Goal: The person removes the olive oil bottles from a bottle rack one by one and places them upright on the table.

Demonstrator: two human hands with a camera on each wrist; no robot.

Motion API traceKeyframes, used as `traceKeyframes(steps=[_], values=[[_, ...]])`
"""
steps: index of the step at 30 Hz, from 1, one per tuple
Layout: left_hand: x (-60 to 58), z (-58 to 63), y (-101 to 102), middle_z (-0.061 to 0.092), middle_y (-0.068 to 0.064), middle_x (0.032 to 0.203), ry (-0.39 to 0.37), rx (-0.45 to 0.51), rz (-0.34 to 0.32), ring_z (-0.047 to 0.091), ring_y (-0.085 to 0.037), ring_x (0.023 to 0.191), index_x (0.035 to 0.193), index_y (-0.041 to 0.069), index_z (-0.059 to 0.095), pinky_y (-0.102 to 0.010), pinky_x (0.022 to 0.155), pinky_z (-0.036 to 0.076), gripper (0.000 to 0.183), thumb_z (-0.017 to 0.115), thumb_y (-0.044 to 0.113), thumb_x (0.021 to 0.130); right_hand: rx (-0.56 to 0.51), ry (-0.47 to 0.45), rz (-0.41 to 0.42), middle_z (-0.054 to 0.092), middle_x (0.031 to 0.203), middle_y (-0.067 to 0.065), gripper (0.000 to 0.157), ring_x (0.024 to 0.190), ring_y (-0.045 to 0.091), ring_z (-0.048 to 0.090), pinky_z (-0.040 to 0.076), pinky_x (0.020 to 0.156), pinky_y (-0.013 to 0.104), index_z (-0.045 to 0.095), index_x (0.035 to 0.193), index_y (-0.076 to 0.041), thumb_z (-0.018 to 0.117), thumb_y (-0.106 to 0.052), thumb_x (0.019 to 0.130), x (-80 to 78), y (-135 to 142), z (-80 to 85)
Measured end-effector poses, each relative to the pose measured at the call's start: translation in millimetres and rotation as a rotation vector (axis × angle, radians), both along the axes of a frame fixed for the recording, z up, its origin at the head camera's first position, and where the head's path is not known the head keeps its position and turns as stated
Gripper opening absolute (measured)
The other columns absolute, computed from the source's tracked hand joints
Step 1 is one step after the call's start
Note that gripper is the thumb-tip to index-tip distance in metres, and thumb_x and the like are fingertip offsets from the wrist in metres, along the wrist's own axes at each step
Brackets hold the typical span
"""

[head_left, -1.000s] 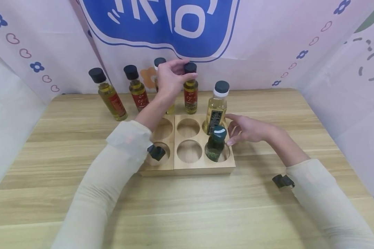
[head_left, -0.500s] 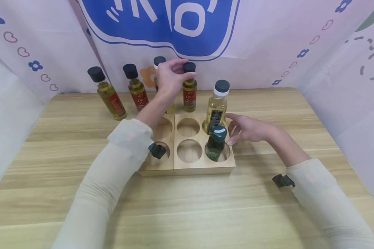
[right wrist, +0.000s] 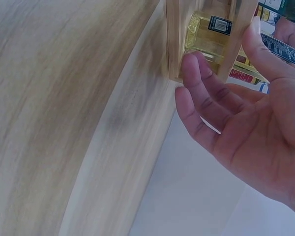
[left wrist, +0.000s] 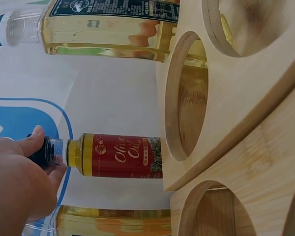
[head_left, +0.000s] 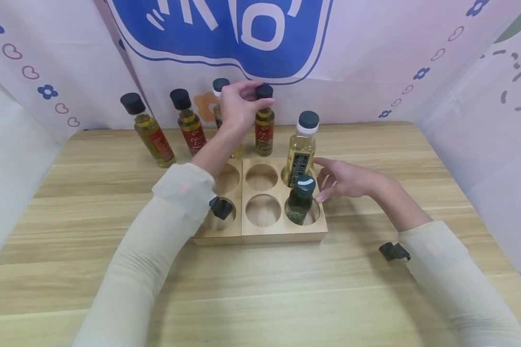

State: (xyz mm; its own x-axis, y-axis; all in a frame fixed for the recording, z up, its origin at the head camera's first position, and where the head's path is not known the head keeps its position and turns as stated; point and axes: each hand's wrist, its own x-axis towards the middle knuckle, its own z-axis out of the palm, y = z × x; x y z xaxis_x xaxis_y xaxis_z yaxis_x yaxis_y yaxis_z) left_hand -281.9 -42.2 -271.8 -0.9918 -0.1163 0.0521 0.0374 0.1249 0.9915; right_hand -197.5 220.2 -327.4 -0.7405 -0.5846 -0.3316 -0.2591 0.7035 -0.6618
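Note:
In the head view, my left hand (head_left: 239, 108) pinches the black cap of a small red-labelled olive oil bottle (head_left: 264, 137), which stands upright behind the wooden rack (head_left: 282, 237). The left wrist view shows thumb and fingers around that cap, with the olive oil bottle's (left wrist: 123, 156) base hidden by the rack. My right hand (head_left: 347, 179) holds the rack's right end, its thumb at the top edge and its fingers curled against the side. Beside it, a tall clear oil bottle (head_left: 303, 144) and a dark green-capped bottle (head_left: 300, 205) sit in the two right-hand holes.
Two more red-labelled bottles, one at the far left (head_left: 154, 140) and one nearer (head_left: 191, 127), stand behind the rack's left part. A white-collared bottle (head_left: 220, 86) is partly hidden by my left hand. A printed cloth (head_left: 356, 62) hangs behind the table (head_left: 286, 289).
The head view has shifted very slightly. Both hands and the bottles keep the same places, with the left hand still at the cap.

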Motion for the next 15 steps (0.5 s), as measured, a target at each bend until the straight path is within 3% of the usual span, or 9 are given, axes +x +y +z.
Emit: traceKeyframes(steps=[6, 15], values=[[1.5, 0.2, -0.4, 0.073, -0.005, 0.129, 0.007, -0.015, -0.016, 0.07, -0.014, 0.115, 0.128, 0.012, 0.073, -0.023, 0.102, 0.054, 0.048, 0.087, 0.009, 0.083, -0.002, 0.001, 0.001, 0.069, 0.115, 0.022, 0.105, 0.103, 0.03, 0.07, 0.058, 0.097, 0.046, 0.013, 0.159, 0.013, 0.085, -0.014, 0.087, 0.7, 0.2, 0.3], [4.5, -1.4, -2.8, 0.07, -0.007, 0.133, 0.066, -0.152, -0.072, 0.068, -0.015, 0.118, 0.134, 0.011, 0.069, -0.023, 0.104, 0.052, 0.048, 0.084, 0.014, 0.088, -0.008, 0.005, 0.009, 0.069, 0.114, 0.022, 0.105, 0.102, 0.03, 0.07, 0.058, 0.096, 0.046, 0.013, 0.158, 0.014, 0.084, -0.014, 0.087, 0.3, -0.3, -0.3]])
